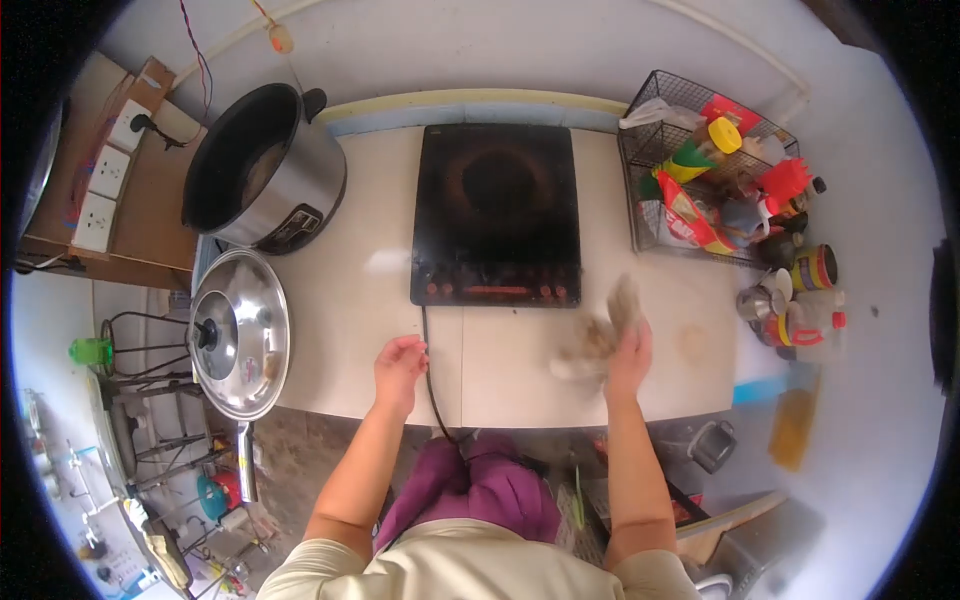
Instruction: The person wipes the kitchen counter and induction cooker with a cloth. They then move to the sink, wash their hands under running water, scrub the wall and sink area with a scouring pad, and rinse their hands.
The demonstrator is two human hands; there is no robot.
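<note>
My left hand (pixel 401 368) is raised over the counter's front part, its fingers curled together. Their tips come right beside the black power cord (pixel 432 395); whether they grip it or anything else, I cannot tell. In my right hand (pixel 629 358) is a grey-brown rag (pixel 590 342), smeared by motion, held above the counter to the right of the cord. Beyond both hands lies a flat black induction cooker (pixel 497 215) with its control strip facing me. The cord runs from its front edge down past the counter's edge.
At the left stand a large open electric pot (pixel 318 170) and a lidded steel pan (pixel 240 330), its handle jutting past the counter (pixel 520 370). A wire basket (pixel 640 225) of condiments stands at the back right, with several jars and bottles (pixel 815 268) beside it. Wall sockets (pixel 108 172) are at far left.
</note>
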